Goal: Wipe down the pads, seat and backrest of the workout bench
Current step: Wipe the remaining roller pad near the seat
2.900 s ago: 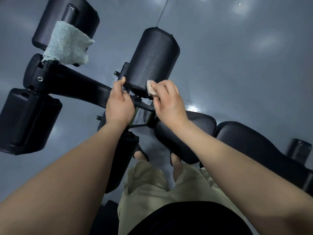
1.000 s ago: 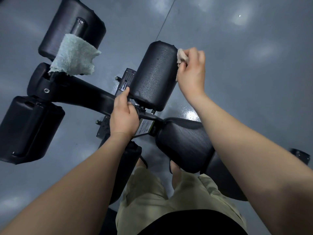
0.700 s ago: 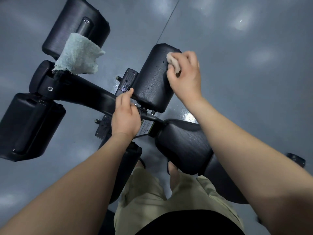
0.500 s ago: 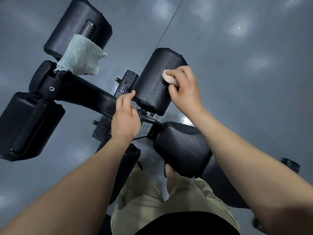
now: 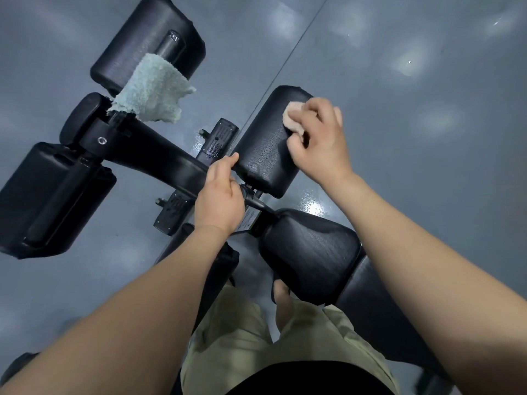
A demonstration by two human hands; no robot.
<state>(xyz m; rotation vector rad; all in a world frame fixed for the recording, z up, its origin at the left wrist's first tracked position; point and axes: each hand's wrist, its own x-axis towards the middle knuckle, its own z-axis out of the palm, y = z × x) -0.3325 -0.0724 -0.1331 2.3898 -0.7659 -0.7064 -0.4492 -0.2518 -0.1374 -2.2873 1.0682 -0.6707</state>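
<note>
I look down on a black workout bench. My right hand [image 5: 316,138] holds a small pinkish cloth [image 5: 292,121] against the upper side of a black roller pad [image 5: 265,143]. My left hand [image 5: 221,195] grips the bench's frame bar just left of that pad. The seat [image 5: 310,252] lies below the pad, and the backrest [image 5: 379,309] runs off to the lower right under my right forearm. Two more roller pads sit at the upper left [image 5: 137,41] and far left [image 5: 48,195].
A pale green towel [image 5: 151,92] hangs over the frame between the two left pads. The floor [image 5: 413,138] is glossy grey with a wet patch near the seat. My legs in beige shorts [image 5: 242,337] stand beside the bench.
My right hand slid the cloth from the pad's far end down along its right side. The left hand kept its grip on the frame.
</note>
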